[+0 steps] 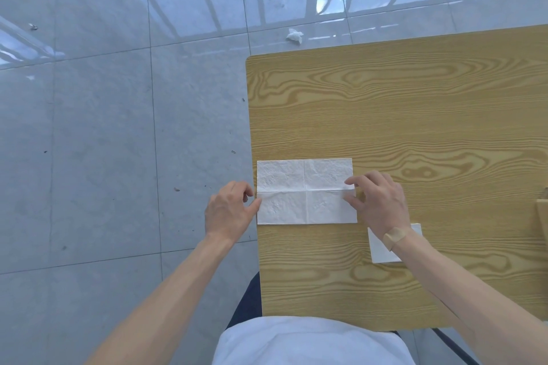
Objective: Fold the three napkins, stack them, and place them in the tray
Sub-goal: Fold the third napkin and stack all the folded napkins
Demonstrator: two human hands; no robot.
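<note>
A white paper napkin (305,191) lies flat near the left edge of the wooden table (415,115), with crease lines crossing at its middle. My left hand (229,212) touches its left edge at the crease with thumb and fingertips. My right hand (376,201) rests its fingertips on the napkin's right edge. A smaller folded napkin (381,249) lies to the lower right, partly hidden under my right wrist. A tan corner of the tray (542,213) shows at the frame's right edge.
The table's left edge runs right beside the napkin, with grey tiled floor (103,142) below. A crumpled tissue (295,35) lies on the floor beyond the table's far edge. Bare tabletop stretches beyond the napkin.
</note>
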